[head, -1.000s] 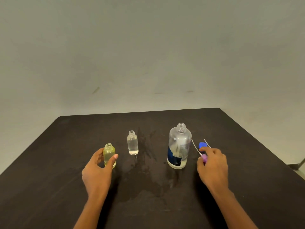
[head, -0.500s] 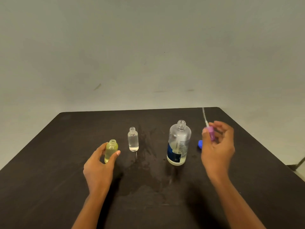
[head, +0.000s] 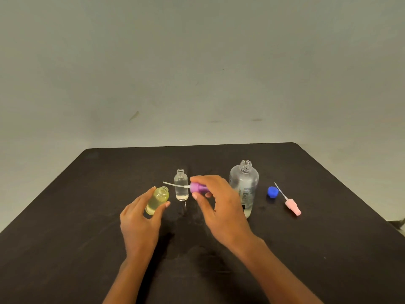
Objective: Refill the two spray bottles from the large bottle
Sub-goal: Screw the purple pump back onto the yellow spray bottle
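Both hands busy: left hand [head: 140, 220] grips the tilted yellow bottle [head: 158, 200], right hand [head: 221, 207] pinches the purple sprayer [head: 198, 188], its tube [head: 175, 185] just above that bottle's mouth.

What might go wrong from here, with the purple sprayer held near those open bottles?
1. The left hand holds the yellow bottle tilted and uncapped; it may spill.
2. The purple sprayer in the right hand has a thin tube that could nudge the open clear bottle behind it.
3. The uncapped large bottle stands close beside that hand; a bump might tip it.
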A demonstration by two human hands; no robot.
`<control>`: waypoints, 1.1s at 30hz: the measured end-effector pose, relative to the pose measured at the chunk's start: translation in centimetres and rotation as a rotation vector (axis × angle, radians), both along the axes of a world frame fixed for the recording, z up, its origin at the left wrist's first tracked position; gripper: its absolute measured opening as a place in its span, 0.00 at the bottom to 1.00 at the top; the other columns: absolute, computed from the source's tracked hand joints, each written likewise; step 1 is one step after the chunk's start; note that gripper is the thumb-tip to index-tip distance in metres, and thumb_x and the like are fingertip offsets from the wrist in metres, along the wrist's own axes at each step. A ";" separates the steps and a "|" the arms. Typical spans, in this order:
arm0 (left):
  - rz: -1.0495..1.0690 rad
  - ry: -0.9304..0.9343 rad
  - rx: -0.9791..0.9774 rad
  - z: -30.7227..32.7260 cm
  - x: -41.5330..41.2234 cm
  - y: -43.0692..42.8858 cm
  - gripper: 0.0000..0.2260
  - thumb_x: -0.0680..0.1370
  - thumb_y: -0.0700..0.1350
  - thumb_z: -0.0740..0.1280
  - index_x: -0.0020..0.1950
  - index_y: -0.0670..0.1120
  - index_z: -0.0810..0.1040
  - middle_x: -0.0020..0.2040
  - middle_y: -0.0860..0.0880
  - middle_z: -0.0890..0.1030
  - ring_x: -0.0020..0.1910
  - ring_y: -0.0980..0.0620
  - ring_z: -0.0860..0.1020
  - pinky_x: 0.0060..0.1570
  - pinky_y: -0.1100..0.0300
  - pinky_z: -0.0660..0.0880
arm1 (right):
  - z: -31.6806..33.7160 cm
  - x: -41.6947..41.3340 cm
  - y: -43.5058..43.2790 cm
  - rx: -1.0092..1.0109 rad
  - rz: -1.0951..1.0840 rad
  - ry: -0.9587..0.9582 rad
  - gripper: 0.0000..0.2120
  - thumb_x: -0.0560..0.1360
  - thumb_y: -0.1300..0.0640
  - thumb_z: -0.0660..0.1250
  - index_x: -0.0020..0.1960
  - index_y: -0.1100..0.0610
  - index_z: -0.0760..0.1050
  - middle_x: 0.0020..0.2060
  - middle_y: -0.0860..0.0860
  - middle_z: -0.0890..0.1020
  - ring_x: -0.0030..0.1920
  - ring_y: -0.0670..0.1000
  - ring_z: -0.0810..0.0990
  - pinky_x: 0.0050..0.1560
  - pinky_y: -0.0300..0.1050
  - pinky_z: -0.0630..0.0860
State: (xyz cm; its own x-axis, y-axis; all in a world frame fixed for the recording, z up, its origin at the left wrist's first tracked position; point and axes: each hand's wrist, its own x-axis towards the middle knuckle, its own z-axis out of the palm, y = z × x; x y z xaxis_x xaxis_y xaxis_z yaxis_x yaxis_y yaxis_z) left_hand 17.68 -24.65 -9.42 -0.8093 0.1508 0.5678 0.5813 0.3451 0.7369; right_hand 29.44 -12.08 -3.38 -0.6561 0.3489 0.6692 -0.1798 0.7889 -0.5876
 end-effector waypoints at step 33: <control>-0.144 0.321 -0.143 -0.4 0.8 0.3 0.23 0.64 0.40 0.79 0.57 0.44 0.79 0.52 0.48 0.82 0.53 0.58 0.75 0.65 0.62 0.58 | 3.5 -1.8 -1.4 0.541 -0.017 -0.571 0.14 0.80 0.52 0.59 0.61 0.59 0.72 0.54 0.56 0.77 0.52 0.53 0.74 0.48 0.45 0.70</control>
State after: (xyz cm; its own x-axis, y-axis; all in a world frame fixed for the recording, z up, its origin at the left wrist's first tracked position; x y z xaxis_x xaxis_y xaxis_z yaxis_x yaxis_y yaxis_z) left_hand 18.52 -24.37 -9.84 -0.5579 0.3465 0.7541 0.8251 0.3292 0.4591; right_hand 27.66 -13.45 0.11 -0.9472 0.0837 0.3094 0.0488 0.9917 -0.1186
